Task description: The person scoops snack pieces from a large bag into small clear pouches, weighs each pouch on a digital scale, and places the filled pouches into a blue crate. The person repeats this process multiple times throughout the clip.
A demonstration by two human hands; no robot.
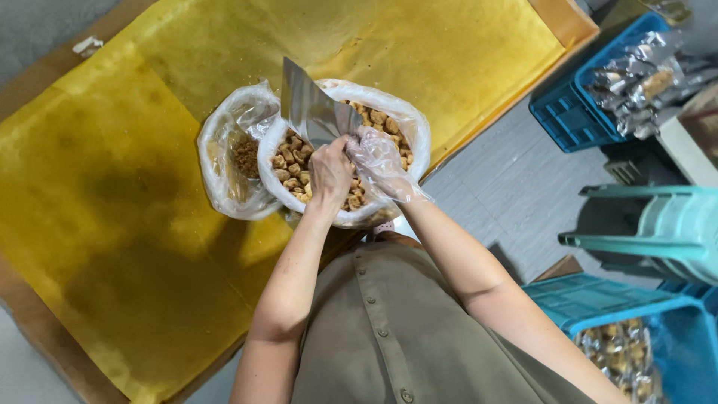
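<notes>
My left hand is bare and grips the lower edge of a shiny silver pouch that stands up over a bowl. My right hand wears a clear plastic glove and rests at the pouch's mouth, fingers bunched among the snacks. The bowl is lined with clear plastic and full of brown, knobbly snack pieces. A second plastic-lined bowl sits touching it on the left, holding a small heap of brown crumbs.
Both bowls stand on a yellow sheet over a brown board. A blue crate with silver packets is at the upper right; another blue crate with filled packets is lower right. Stacked teal plastic stools stand on the grey floor.
</notes>
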